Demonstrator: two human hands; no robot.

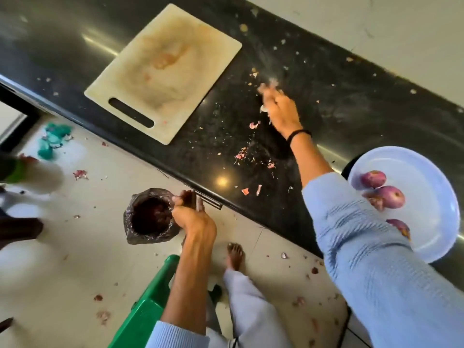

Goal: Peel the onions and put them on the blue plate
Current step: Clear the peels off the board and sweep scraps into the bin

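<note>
My right hand (278, 109) is a blur over the tabletop (351, 101) among onion peel scraps (242, 154), so I cannot tell whether it pinches any. My left hand (194, 219), beside the bag-lined bin (150, 217), curls round a slim dark object (193, 200) I cannot identify. Peeled onions (390, 197) lie on the blue plate (426, 169), partly hidden by my sleeve (364, 234).

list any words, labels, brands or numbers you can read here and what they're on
No text can be read anywhere in this view.
Cutting board, blue plate, bin, green stool: no print or label shows on any of them.
Crumpled green scrap on the floor: too blurred to tell if it bears any text.
</note>
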